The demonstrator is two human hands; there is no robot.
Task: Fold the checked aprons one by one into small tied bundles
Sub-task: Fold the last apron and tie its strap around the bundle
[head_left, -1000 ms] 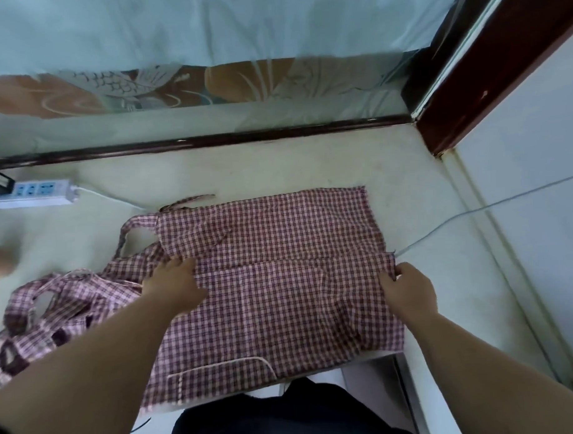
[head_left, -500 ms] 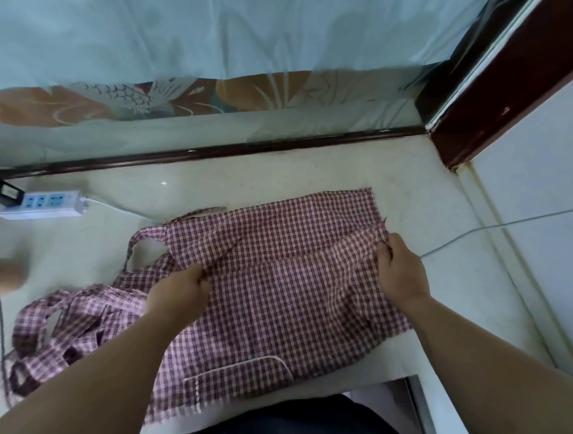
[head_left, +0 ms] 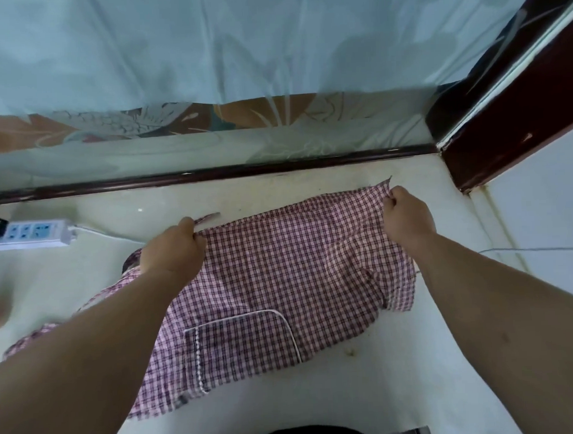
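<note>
The checked apron (head_left: 281,282) lies spread on the pale bench (head_left: 382,392), far edge lifted off the surface. The left hand (head_left: 172,250) has fingers curled tight, pinching that edge at its left corner. The right hand (head_left: 407,216) pinches the far right corner, with the cloth stretched between the two. A white-trimmed pocket (head_left: 241,348) faces up near the front. Off to the left sits a white power strip (head_left: 32,233), and a pale curtain (head_left: 240,56) hangs behind.

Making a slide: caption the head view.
Left hand and right hand pinch the far edge of a red-and-white checked fabric apron.
</note>
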